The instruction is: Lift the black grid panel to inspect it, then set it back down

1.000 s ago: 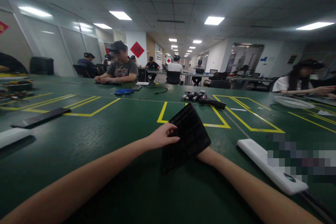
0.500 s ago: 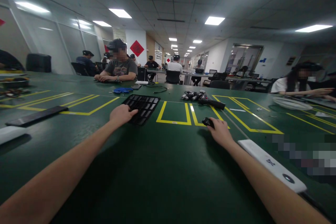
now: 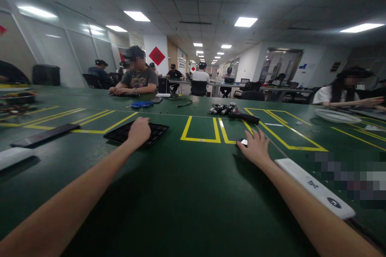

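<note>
from the head view, i'm watching the left hand (image 3: 140,131) curling over a black compartmented tray (image 3: 157,130), which is lying low, about flat, on the green table (image 3: 193,192); whether it is resting fully there i cannot tell. the back of the hand is hiding the fingertips, so i cannot tell whether they are gripping it or only touching. the right hand (image 3: 256,147) is spreading its fingers well apart, its thumb just beside a small dark piece (image 3: 242,142) with a bright face; it doesn't seem to be holding it. that piece is sitting at the near edge of a yellow tape frame (image 3: 200,141).

what's worrying me: the thumb is staying so near the small piece that a careless brush could knock it askew. if the hidden fingers are hooking a tray edge, lifting away could drag the tray or tip it. the white power strip (image 3: 313,184) is lying close by the right forearm, so a sideways sweep could bump it.
</note>
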{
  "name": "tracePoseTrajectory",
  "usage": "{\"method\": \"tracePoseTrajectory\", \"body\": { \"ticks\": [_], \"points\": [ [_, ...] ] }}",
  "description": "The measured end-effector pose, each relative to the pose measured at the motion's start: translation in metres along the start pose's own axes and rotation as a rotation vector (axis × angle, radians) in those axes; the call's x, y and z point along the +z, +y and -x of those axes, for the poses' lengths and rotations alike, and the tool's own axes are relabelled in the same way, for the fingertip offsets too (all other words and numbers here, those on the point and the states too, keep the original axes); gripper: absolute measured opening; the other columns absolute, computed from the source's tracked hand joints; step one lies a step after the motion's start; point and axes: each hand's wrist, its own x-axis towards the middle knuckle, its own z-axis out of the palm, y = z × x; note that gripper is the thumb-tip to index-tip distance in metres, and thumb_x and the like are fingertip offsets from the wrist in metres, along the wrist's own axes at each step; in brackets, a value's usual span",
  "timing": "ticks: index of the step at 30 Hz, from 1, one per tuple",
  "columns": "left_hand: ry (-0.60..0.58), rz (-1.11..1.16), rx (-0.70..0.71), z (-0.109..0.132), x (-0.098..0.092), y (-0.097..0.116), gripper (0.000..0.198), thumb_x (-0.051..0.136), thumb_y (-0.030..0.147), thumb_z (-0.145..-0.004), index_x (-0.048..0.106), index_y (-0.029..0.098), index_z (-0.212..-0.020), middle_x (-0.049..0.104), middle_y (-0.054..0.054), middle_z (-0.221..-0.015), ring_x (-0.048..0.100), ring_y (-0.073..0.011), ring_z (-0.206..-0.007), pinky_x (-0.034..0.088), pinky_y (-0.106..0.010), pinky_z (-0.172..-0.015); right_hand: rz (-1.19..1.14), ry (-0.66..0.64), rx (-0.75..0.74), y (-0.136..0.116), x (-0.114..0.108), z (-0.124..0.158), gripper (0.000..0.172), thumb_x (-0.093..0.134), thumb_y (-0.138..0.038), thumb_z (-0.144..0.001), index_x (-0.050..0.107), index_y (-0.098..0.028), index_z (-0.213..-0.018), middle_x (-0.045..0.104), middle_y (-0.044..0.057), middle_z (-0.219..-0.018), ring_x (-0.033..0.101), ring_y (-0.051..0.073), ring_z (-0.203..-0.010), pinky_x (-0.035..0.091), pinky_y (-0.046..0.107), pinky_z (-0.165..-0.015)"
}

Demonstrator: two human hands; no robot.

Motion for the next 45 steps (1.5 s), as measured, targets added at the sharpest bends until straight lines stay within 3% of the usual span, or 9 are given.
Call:
{"method": "tracePoseTrajectory", "body": {
  "ticks": [6,13,19,25,27,32,37,41,45],
  "points": [
    [-0.261,0.212,0.464,0.050,0.044,0.079,0.051,0.030,0.002,-0.075,0.050,0.013,-0.121,0.053,-0.009,-0.123,0.049,-0.0177,-0.112,0.036,-0.030,-0.097,-0.129,-0.214,-0.372,-0.048,-0.014,0.037,0.068,0.025,-0.054,-0.084,0.026,-0.012,-0.137,0.021,0.010,-0.145,0.007,0.027,-0.134,0.009,0.046,-0.107],
    [-0.344,0.168,0.569,0.060,0.057,0.087,0.039,0.031,0.015,-0.085,0.053,0.011,-0.116,0.053,-0.011,-0.124,0.047,-0.0197,-0.115,0.034,-0.034,-0.099,-0.190,-0.497,-0.511,-0.066,-0.009,0.058,0.074,0.014,-0.062,-0.082,0.021,-0.013,-0.138,0.017,0.008,-0.146,0.010,0.024,-0.134,0.005,0.047,-0.107],
    [-0.077,0.179,0.802,0.093,0.023,0.106,0.030,0.041,0.017,-0.083,0.056,0.011,-0.108,0.050,-0.013,-0.124,0.040,-0.0224,-0.119,0.028,-0.042,-0.102,-0.217,-0.405,-0.522,-0.063,-0.013,0.053,0.068,0.016,-0.057,-0.085,0.033,-0.013,-0.134,0.028,0.009,-0.143,0.017,0.026,-0.133,0.013,0.046,-0.106],
    [-0.339,0.205,1.135,0.137,-0.005,0.129,0.022,0.040,0.022,-0.087,0.057,0.017,-0.099,0.059,-0.006,-0.100,0.053,-0.0157,-0.093,0.041,-0.029,-0.082,-0.020,0.030,-0.358,-0.029,-0.014,0.026,0.050,0.031,-0.038,-0.087,0.041,-0.010,-0.128,0.034,0.012,-0.139,0.015,0.029,-0.132,0.012,0.047,-0.105],
    [-0.312,0.157,1.006,0.131,-0.003,0.126,0.021,0.039,0.024,-0.087,0.057,0.016,-0.095,0.058,-0.006,-0.095,0.053,-0.0160,-0.086,0.042,-0.029,-0.077,0.087,0.090,-0.272,-0.010,-0.008,0.017,0.048,0.035,-0.033,-0.085,0.041,-0.011,-0.128,0.033,0.014,-0.139,0.015,0.032,-0.131,0.011,0.052,-0.103],
    [-0.172,-0.087,0.554,0.088,0.009,0.097,0.031,0.039,0.037,-0.085,0.054,0.012,-0.095,0.056,-0.011,-0.090,0.054,-0.0220,-0.080,0.043,-0.033,-0.067,0.093,-0.115,-0.183,0.017,0.006,0.005,0.042,0.037,-0.032,-0.084,0.048,-0.011,-0.119,0.055,0.016,-0.115,0.042,0.028,-0.112,0.032,0.041,-0.092],
    [-0.330,-0.114,0.469,0.070,0.018,0.076,0.025,0.038,0.030,-0.087,0.056,0.012,-0.089,0.060,-0.011,-0.086,0.056,-0.0219,-0.079,0.043,-0.032,-0.068,0.095,-0.111,-0.185,0.016,0.008,0.002,0.039,0.039,-0.031,-0.083,0.050,-0.011,-0.115,0.056,0.016,-0.110,0.042,0.028,-0.110,0.032,0.037,-0.089],
    [-0.351,0.305,0.322,0.059,0.020,0.075,0.012,0.049,0.023,-0.081,0.056,0.014,-0.078,0.058,-0.006,-0.076,0.054,-0.0182,-0.072,0.041,-0.029,-0.066,0.091,-0.117,-0.191,0.016,0.005,0.002,0.039,0.038,-0.031,-0.083,0.050,-0.011,-0.115,0.056,0.016,-0.110,0.042,0.028,-0.109,0.031,0.037,-0.090],
    [-0.325,1.190,-0.367,0.026,0.002,0.062,0.017,0.044,0.012,-0.081,0.051,0.012,-0.066,0.049,-0.002,-0.057,0.048,-0.0122,-0.053,0.039,-0.024,-0.053,0.084,-0.113,-0.196,0.018,0.002,0.004,0.038,0.038,-0.030,-0.083,0.050,-0.011,-0.114,0.057,0.016,-0.109,0.043,0.028,-0.108,0.031,0.037,-0.090]
  ]
}}
